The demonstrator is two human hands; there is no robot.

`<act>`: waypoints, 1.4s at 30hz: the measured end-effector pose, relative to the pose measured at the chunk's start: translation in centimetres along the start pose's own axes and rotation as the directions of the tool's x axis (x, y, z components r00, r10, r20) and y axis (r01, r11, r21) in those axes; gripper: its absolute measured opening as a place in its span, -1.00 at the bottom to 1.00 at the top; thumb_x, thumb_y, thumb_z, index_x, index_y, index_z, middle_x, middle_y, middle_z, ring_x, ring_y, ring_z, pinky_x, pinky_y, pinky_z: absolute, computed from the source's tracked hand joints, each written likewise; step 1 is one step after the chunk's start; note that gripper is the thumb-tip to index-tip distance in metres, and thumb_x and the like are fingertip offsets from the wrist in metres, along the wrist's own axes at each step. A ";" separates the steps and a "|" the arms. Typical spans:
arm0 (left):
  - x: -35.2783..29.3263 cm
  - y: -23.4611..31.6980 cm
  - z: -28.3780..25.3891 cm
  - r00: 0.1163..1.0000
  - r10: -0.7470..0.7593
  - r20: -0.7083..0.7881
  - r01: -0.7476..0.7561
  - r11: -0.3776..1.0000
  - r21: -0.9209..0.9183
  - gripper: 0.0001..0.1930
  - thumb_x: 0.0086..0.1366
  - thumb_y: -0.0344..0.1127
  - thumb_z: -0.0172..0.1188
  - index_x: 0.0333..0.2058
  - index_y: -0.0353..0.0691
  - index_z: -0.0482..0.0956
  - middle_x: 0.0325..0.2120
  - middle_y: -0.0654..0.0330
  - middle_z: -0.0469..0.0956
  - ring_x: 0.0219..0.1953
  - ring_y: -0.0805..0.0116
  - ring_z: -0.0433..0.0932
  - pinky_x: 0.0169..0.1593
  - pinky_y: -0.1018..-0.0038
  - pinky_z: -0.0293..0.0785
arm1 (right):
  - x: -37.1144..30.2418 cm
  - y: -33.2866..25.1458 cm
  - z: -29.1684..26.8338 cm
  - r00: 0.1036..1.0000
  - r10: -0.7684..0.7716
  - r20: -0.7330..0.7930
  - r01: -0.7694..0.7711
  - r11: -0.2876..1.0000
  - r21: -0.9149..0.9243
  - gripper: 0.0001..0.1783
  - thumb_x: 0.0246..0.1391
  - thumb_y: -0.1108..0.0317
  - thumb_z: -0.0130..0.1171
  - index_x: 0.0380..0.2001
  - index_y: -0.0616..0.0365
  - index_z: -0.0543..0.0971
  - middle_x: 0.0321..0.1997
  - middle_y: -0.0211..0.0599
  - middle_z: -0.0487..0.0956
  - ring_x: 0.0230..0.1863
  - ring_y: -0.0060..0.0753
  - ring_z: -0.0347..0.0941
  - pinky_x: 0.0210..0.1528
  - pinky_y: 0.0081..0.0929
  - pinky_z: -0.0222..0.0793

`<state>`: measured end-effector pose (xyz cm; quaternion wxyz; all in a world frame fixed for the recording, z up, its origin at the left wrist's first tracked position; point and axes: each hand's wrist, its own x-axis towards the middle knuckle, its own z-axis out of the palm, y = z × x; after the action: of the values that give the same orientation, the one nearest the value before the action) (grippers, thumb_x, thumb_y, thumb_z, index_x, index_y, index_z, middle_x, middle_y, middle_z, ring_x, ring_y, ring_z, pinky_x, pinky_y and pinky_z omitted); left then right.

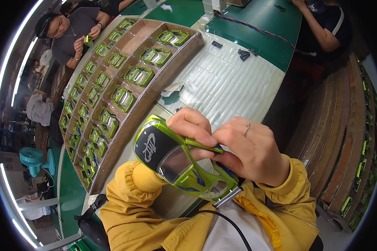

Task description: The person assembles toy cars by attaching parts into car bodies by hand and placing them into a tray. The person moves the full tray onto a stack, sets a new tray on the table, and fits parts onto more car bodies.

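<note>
Both hands (pixel 222 140) pinch car shell (pixel 176 161)

Brown cardboard divider tray (pixel 155 90) left of centre; stacked brown trays (pixel 343 138) right.

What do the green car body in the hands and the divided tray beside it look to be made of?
Toy car body shell, pinched by the left hand and right hand: likely moulded plastic with glossy metallic green paint, judging by sharp highlights and thin edges. Its windscreen looks clear plastic. Divided tray: brown cardboard, matte, with raw fibrous cut edges, holding more green shells.
</note>
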<state>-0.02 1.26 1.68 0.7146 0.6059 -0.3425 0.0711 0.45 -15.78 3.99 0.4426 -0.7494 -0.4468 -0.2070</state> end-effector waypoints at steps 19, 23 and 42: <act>-0.1 -0.3 0.5 0.999 -0.002 0.048 0.002 1.000 -0.004 -0.82 0.00 -0.50 0.21 -0.42 -0.19 0.39 -0.46 0.22 0.40 -0.37 0.32 0.39 -0.30 0.48 0.32 | 0.0 1.2 0.2 0.975 -0.219 -0.039 0.207 0.957 -0.201 -0.82 -0.34 0.35 0.12 -0.73 0.00 0.29 -0.62 -0.51 0.27 -0.52 -0.50 0.27 -0.43 -0.56 0.18; -0.3 -0.5 0.3 0.997 -0.047 0.067 0.051 0.998 -0.048 -0.84 0.00 -0.50 0.20 -0.42 -0.20 0.41 -0.44 0.20 0.41 -0.36 0.32 0.39 -0.30 0.48 0.33 | -0.1 1.7 0.4 0.976 -0.214 -0.043 0.208 0.971 -0.118 -0.82 -0.39 0.36 0.13 -0.73 0.02 0.31 -0.62 -0.51 0.29 -0.52 -0.47 0.29 -0.42 -0.55 0.19; 0.3 0.2 0.3 0.994 -0.094 0.056 0.097 0.995 -0.038 -0.80 -0.04 -0.51 0.22 -0.37 -0.22 0.49 -0.42 0.16 0.44 -0.34 0.34 0.42 -0.29 0.48 0.36 | -0.3 1.4 -0.6 0.984 -0.163 0.073 0.173 0.972 -0.161 -0.80 -0.09 0.26 0.05 -0.58 0.15 0.35 -0.50 -0.32 0.38 -0.45 -0.32 0.34 -0.35 -0.45 0.24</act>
<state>0.03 0.95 1.99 0.7198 0.6085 -0.3337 0.0133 1.51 -16.77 3.41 0.3457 -0.7491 -0.5027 -0.2582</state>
